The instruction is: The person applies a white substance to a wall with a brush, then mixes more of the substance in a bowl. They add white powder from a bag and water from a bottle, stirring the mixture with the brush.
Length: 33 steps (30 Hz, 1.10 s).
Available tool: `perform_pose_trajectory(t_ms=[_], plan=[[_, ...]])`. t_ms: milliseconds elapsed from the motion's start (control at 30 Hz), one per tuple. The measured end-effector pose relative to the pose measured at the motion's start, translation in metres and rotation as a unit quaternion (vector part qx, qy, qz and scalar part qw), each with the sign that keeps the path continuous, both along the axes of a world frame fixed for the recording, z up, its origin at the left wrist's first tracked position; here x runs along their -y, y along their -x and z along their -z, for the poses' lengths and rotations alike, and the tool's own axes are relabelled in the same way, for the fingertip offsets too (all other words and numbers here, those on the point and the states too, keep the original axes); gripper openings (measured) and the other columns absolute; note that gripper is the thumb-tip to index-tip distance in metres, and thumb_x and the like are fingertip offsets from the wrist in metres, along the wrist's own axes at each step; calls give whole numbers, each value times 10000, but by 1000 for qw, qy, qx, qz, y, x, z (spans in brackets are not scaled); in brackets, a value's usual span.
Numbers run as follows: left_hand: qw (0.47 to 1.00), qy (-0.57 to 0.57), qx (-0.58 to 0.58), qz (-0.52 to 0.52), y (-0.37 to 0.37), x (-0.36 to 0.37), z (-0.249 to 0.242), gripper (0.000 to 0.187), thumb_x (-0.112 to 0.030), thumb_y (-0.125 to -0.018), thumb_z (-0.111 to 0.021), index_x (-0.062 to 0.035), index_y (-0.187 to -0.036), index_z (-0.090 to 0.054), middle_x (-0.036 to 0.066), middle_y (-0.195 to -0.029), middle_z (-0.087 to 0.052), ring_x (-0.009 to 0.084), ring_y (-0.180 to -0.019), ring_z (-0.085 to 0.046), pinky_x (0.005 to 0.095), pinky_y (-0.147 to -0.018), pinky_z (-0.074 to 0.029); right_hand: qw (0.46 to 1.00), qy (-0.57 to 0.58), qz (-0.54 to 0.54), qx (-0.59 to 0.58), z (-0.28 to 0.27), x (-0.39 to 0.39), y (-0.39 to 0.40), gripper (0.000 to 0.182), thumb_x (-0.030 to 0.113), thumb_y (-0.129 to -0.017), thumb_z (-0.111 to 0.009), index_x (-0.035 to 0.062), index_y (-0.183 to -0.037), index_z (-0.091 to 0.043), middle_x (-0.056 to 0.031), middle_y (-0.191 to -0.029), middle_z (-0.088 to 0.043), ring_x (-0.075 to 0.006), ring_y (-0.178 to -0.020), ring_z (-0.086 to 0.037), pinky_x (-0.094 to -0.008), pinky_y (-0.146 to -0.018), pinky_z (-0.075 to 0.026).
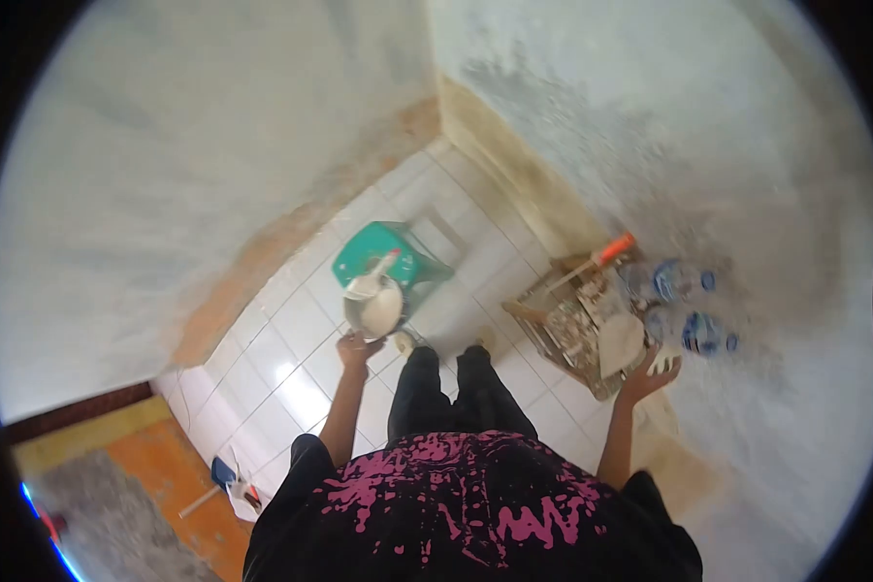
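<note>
My left hand (359, 349) grips the near rim of a round bowl (356, 318) with off-white paste (382, 308) in it. A scraper (369, 283) with a whitish blade and a red-tipped handle lies across the bowl's far side. Behind the bowl, overlapped by it in this view, stands a green plastic stool (373, 241). My right hand (653, 376) is out to the right with its fingers spread, beside the patchy wall (747, 427). Just left of those fingers, a pale rounded flat piece (621, 344) rests at the edge of a wooden crate (538, 335).
Broken rubble and an orange-handled tool (611, 250) lie in the crate. Two water bottles (684, 281) are beside it along the right wall. White floor tiles (310, 335) run into the corner. At lower left are an orange surface (170, 470) and a white bag (244, 497).
</note>
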<state>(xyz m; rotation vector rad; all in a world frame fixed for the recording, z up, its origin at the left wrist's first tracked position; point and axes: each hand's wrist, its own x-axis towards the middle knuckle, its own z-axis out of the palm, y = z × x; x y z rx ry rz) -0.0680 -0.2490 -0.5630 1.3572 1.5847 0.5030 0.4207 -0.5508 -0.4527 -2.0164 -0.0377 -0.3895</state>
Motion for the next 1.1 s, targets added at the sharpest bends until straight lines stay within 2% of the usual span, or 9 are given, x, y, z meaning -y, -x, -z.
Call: perform_pose_trajectory(t_ms=[33,67,133,233,433,567,800,967,1100], plan=[[953,154,182,-189,-22,3,-46,379,-187,-866,-619,152,-1029,-575,219,-956,-697,312,-743,-727,328,-657,-616,990,20,-124,65,20,-2,17,548,234,-848,-759,30,-1282,-494,-164,-1249,-533,-342,-1204,-486,-475,-1028,-387],[952,136,192,-193,-21,9,-54,438,-182,-880,-571,196,-1097,-524,281,-994,-682,342,-742,-731,334,-654,-613,960,43,-243,129,46,-5,32,470,223,-870,-730,35,-1254,-533,-154,-1209,-559,-331,-1182,-502,-460,-1028,-386],[962,126,181,-159,-22,15,-90,408,-167,-891,-540,177,-1111,-540,261,-958,-690,337,-765,-733,335,-671,-619,934,118,-315,-116,62,-64,91,390,195,-857,-734,32,-1178,-584,-136,-1137,-598,-291,-1143,-541,-406,-995,-421],[970,125,157,-135,-7,20,-107,364,-156,-905,-516,149,-1096,-569,237,-880,-707,305,-752,-736,308,-661,-610,759,-34,-520,-391,16,-196,186,611,192,-862,-736,28,-1373,-445,-166,-1319,-523,-269,-1227,-524,-395,-999,-448],[994,52,75,-60,15,16,-170,399,-161,-927,-515,138,-1184,-576,232,-921,-705,263,-731,-731,325,-689,-601,527,-103,-755,-377,-46,-327,253,589,207,-896,-712,52,-1402,-454,-153,-1341,-536,-221,-1209,-545,-360,-996,-465],[988,-53,115,-84,13,16,-200,483,-233,-966,-552,148,-1261,-522,282,-1107,-661,289,-946,-699,350,-756,-580,557,-99,-783,-258,-67,-343,262,281,142,-937,-651,-49,-1143,-637,-124,-1174,-657,-184,-1067,-621,-331,-918,-510],[946,-201,206,-153,35,-17,-212,610,-450,-1023,-450,52,-1369,-422,175,-1258,-572,261,-1186,-543,427,-973,-468,599,-151,-768,-168,-140,-362,301,260,113,-937,-647,-38,-1147,-627,-136,-1165,-662,-180,-1066,-613,-321,-920,-505],[845,-73,503,-166,37,-48,-219,706,-578,-1011,-301,0,-1396,-428,156,-1370,-513,244,-1279,-468,400,-1107,-311,608,-177,-763,-129,-159,-375,323,238,101,-917,-664,-35,-1112,-651,-141,-1164,-666,-209,-1062,-627,-335,-922,-501],[823,-44,547,-145,35,-62,-230,685,-551,-1007,-311,-2,-1401,-427,148,-1385,-509,251,-1285,-466,403,-1109,-310,623,-89,-777,8,-186,-384,328,223,108,-887,-696,1,-1082,-690,-134,-1147,-670,-282,-1066,-634,-366,-938,-496]])
